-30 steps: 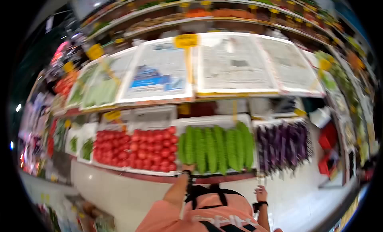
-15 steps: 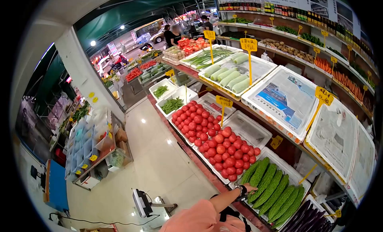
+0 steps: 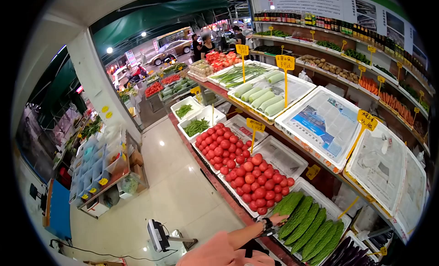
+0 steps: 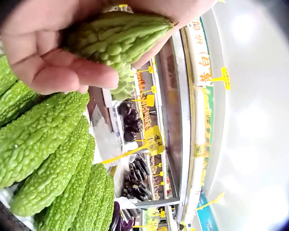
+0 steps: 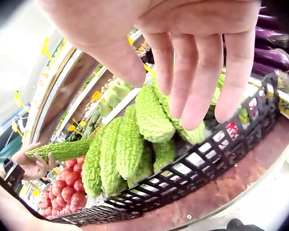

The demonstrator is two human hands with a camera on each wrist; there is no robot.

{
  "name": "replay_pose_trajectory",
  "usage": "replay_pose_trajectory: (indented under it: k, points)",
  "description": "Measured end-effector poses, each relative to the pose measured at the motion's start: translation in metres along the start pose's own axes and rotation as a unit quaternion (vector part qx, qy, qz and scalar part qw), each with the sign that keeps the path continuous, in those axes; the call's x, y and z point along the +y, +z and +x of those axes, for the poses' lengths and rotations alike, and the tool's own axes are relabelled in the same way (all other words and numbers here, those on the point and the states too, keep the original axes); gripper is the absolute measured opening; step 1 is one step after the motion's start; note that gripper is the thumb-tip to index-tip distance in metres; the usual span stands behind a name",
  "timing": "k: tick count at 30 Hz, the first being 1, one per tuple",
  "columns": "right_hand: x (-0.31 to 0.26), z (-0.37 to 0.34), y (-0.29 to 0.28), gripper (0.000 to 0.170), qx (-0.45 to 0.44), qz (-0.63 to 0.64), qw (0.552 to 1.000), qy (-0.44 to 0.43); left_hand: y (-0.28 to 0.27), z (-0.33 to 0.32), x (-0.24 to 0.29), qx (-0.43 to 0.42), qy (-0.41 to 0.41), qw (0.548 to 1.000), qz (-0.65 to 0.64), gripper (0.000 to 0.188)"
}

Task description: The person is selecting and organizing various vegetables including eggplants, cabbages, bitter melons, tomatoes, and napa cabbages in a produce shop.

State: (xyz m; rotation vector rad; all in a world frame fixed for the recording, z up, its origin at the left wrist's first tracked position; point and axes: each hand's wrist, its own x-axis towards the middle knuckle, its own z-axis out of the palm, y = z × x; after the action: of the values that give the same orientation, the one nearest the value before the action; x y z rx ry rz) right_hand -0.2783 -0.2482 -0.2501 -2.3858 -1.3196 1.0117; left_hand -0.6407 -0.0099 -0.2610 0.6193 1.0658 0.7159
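Observation:
My left hand [image 3: 276, 219] grips the near end of a bitter melon [image 4: 120, 41], fingers curled round it. In the right wrist view this left hand [image 5: 36, 166] holds the bitter melon [image 5: 65, 150] level beside the tomatoes [image 5: 67, 192]. More bitter melons [image 3: 308, 222] lie side by side on the lower stand. My right hand [image 5: 197, 62], seen only in the right wrist view, hangs over the melons in a black plastic crate [image 5: 202, 161], with its fingers extended and apart.
Tomatoes [image 3: 256, 179] fill trays left of the melons, and eggplants [image 3: 350, 252] lie to the right. An upper shelf carries newspaper-lined foam trays [image 3: 324, 122] and yellow price tags [image 3: 286, 63]. A scale display [image 3: 157, 235] stands on the floor side behind my arm.
The head view has swung left, so my right hand has left it. My left hand has shifted slightly toward the tomatoes, and the bitter melon it grips now lies at a different slant.

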Motion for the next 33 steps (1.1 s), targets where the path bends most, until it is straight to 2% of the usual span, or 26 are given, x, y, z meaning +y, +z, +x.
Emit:
replay_pose_trajectory:
  k: [3,4,5,6,7,8,9,10,11,13,16,17,18,21,23,25,26,29,31,33]
  points:
    - [0.016,0.023,0.020,0.056,0.000,0.107,0.992,-0.061,0.018,-0.078,0.041,0.007,0.026,0.994,0.107,0.046]
    - [0.001,0.019,0.011,0.056,-0.019,0.102,0.992,-0.071,0.014,-0.081,0.033,0.003,0.020,0.991,0.133,0.046]
    - [-0.047,0.006,-0.012,0.055,-0.038,0.097,0.991,-0.079,0.011,-0.084,0.023,-0.002,0.013,0.987,0.160,0.046]
    - [-0.075,0.002,-0.023,0.055,-0.045,0.119,0.987,-0.093,0.010,-0.089,0.018,-0.042,0.010,0.987,0.153,0.045]
    - [-0.090,0.001,-0.027,0.054,-0.051,0.140,0.983,-0.109,0.017,-0.102,0.020,-0.070,0.063,0.984,0.152,0.042]
    - [-0.093,0.015,-0.015,0.042,-0.016,0.167,0.973,-0.161,0.028,-0.113,0.019,-0.054,0.065,0.988,0.130,0.041]
    - [-0.120,0.012,-0.021,0.030,0.018,0.190,0.958,-0.214,0.036,-0.123,0.018,-0.037,0.066,0.991,0.108,0.040]
    - [-0.142,0.004,-0.034,0.028,-0.022,0.169,0.976,-0.136,0.037,-0.131,0.021,-0.091,0.033,0.988,0.117,0.038]
    - [-0.158,0.003,-0.038,0.030,-0.050,0.158,0.980,-0.114,0.042,-0.135,0.021,-0.100,0.042,0.987,0.122,0.038]
    - [-0.148,0.015,-0.020,0.039,-0.097,0.258,0.946,-0.172,0.055,-0.145,0.017,-0.122,0.057,0.982,0.129,0.038]
    - [-0.170,0.004,-0.030,0.059,-0.173,0.353,0.908,-0.142,0.078,-0.162,0.024,-0.166,0.078,0.971,0.151,0.043]
    - [-0.169,0.003,-0.030,0.063,-0.173,0.359,0.907,-0.138,0.087,-0.166,0.028,-0.190,0.086,0.966,0.154,0.044]
    - [-0.169,0.000,-0.036,0.062,-0.156,0.366,0.907,-0.137,0.092,-0.169,0.038,-0.215,0.042,0.963,0.158,0.045]
    - [-0.177,-0.013,-0.064,0.064,-0.098,0.382,0.903,-0.170,0.117,-0.174,0.060,-0.283,0.027,0.941,0.181,0.047]
    - [-0.158,-0.003,-0.064,0.072,-0.054,0.364,0.911,-0.187,0.128,-0.171,0.066,-0.309,0.003,0.932,0.189,0.050]
    - [-0.130,0.009,-0.049,0.073,0.025,0.402,0.897,-0.182,0.146,-0.171,0.084,-0.319,-0.020,0.930,0.181,0.050]
    - [-0.151,-0.014,-0.080,0.074,0.010,0.429,0.887,-0.171,0.155,-0.172,0.088,-0.309,0.003,0.941,0.135,0.051]
    - [-0.147,-0.031,-0.113,0.071,0.026,0.396,0.902,-0.169,0.174,-0.161,0.115,-0.324,0.039,0.932,0.158,0.053]
    - [-0.122,-0.034,-0.108,0.059,0.068,0.352,0.923,-0.140,0.187,-0.148,0.142,-0.355,0.060,0.922,0.140,0.053]
    - [-0.081,-0.027,-0.084,0.050,0.109,0.276,0.945,-0.136,0.207,-0.143,0.170,-0.352,0.126,0.917,0.140,0.050]
